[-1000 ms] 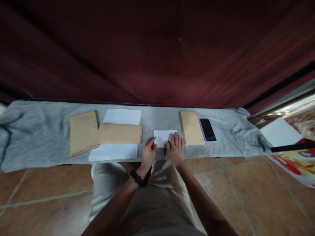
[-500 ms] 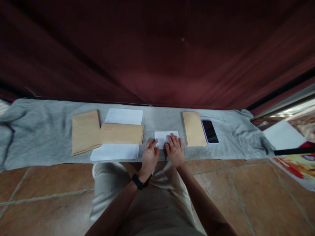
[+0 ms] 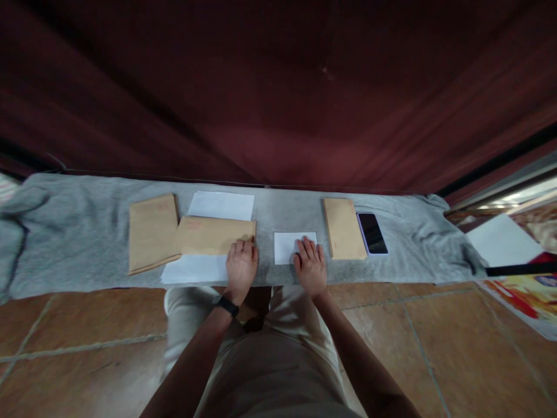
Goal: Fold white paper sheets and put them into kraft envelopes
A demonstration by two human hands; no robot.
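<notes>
My right hand (image 3: 311,268) lies flat on a small folded white paper (image 3: 284,248), fingers stretched out over its right half. With fingers bent, my left hand (image 3: 242,270) is closed at the lower right end of a brown envelope (image 3: 209,235); its fingertips overlap the edge and are partly hidden. This envelope, which looks like the top of a stack, lies crosswise over white paper sheets (image 3: 221,204). More brown envelopes (image 3: 152,235) lie to its left, touching it. Right of my right hand is another stack of brown envelopes (image 3: 343,229).
A phone (image 3: 372,233) with a dark screen lies beside the right envelope stack. Grey cloth (image 3: 87,232) covers the narrow work surface. Behind it hangs a dark red curtain-like surface (image 3: 278,116). At the far right are a white sheet (image 3: 502,239) and a colourful printed bag (image 3: 531,302).
My left hand has left the folded white paper and moved left to the brown envelope's right end. My right hand has stayed flat on the folded paper.
</notes>
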